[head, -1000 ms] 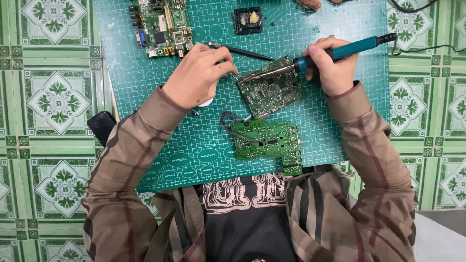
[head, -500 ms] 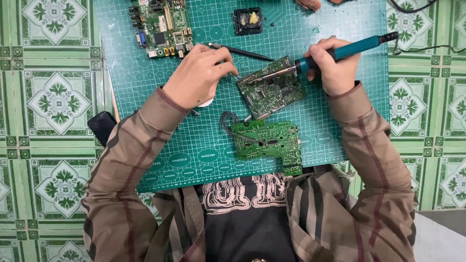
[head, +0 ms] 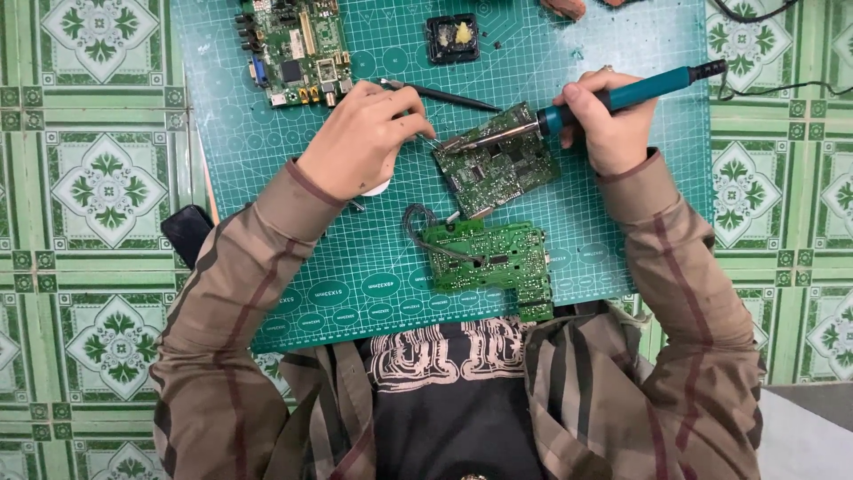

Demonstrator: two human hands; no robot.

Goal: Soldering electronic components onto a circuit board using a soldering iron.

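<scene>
While the right hand (head: 613, 124) gripped the soldering iron (head: 577, 107), its tip pointed left over the circuit board (head: 498, 164), where the left hand (head: 360, 138) pinched solder wire (head: 429, 138).

The light is bright, even and soft, seemingly from overhead, and it casts only faint shadows under the hands (head: 364, 142) and along the sleeves. No strong glare shows on the green cutting mat (head: 622, 258) or the tiled floor (head: 98, 178). Focus is sharp across the view, without motion blur. Tile lines bend slightly near the edges.
</scene>
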